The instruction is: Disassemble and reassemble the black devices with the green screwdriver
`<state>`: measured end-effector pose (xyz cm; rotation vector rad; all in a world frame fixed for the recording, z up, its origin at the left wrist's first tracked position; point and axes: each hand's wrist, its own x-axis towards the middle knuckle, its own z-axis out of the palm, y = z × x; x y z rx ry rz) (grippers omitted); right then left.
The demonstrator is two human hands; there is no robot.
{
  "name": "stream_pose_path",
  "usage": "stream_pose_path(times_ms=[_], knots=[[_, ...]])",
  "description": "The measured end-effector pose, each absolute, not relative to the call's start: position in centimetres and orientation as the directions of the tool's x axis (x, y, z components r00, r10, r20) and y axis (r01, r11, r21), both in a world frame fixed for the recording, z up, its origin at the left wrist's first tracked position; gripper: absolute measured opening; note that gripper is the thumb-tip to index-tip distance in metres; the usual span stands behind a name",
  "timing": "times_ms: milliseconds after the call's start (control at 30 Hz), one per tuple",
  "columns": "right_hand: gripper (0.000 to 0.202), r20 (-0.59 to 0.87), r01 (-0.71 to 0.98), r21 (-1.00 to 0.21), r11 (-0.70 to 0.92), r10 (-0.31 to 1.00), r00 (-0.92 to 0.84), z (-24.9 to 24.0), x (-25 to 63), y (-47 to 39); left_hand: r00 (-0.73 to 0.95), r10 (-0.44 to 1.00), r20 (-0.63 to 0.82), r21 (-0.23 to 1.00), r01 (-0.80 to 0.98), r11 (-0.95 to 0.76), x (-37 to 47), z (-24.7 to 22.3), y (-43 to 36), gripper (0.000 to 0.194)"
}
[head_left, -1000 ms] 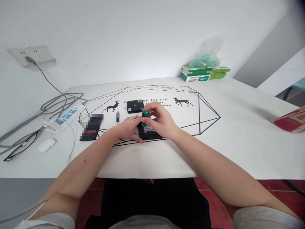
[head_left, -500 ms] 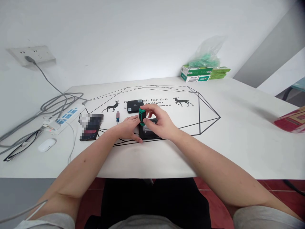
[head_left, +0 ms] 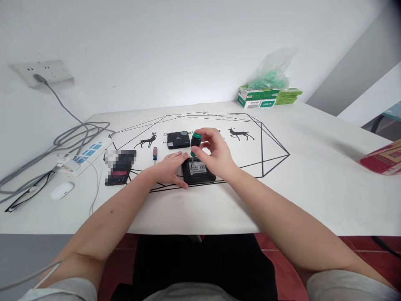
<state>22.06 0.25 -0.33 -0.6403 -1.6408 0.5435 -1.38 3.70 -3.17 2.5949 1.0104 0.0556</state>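
Observation:
My right hand (head_left: 215,152) is closed round the green and black handle of a screwdriver (head_left: 196,144). The screwdriver stands nearly upright, its shaft pointing down at a black box-shaped device (head_left: 203,177) with a white label on top. Whether the tip touches the device I cannot tell. Against the device's left side rests my left hand (head_left: 171,168), fingers stretched out and thumb apart. A second black device (head_left: 178,140), flat and square, lies just behind. Left of my left hand is another screwdriver (head_left: 155,154) with a red and blue handle.
On the left are a phone (head_left: 120,167), a white power strip (head_left: 92,154) with tangled grey cables, glasses (head_left: 29,192) and a white oval case (head_left: 62,190). Green and white boxes (head_left: 258,97) under a plastic bag stand by the wall. A red box (head_left: 382,158) sits at the right edge.
My right hand has moved slightly right and up with the screwdriver, uncovering the shaft and more of the labelled device. My left hand stays at the device's side.

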Motion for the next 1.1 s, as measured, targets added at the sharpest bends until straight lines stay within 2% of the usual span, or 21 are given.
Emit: stream_pose_path(times_ms=[233,500,800,1100], knots=[[0.037,0.716,0.172,-0.674,0.718,0.693,-0.087,-0.8,22.4,1.0,0.701,0.695,-0.161,0.34,0.7,-0.628,-0.3,-2.6,2.5,0.141],[0.038,0.719,0.169,-0.674,0.719,0.691,-0.072,-1.2,22.5,1.2,0.737,0.658,-0.153,0.345,0.664,-0.663,0.4,-3.1,2.1,0.145],[0.038,0.736,0.209,-0.642,0.738,0.669,-0.102,-0.8,22.5,0.9,0.74,0.656,-0.152,0.358,0.659,-0.661,0.5,-3.0,2.1,0.145],[0.039,0.756,0.291,-0.576,0.764,0.633,-0.166,-0.8,22.7,0.8,0.778,0.62,-0.1,0.382,0.605,-0.699,0.4,-3.3,2.5,0.137]])
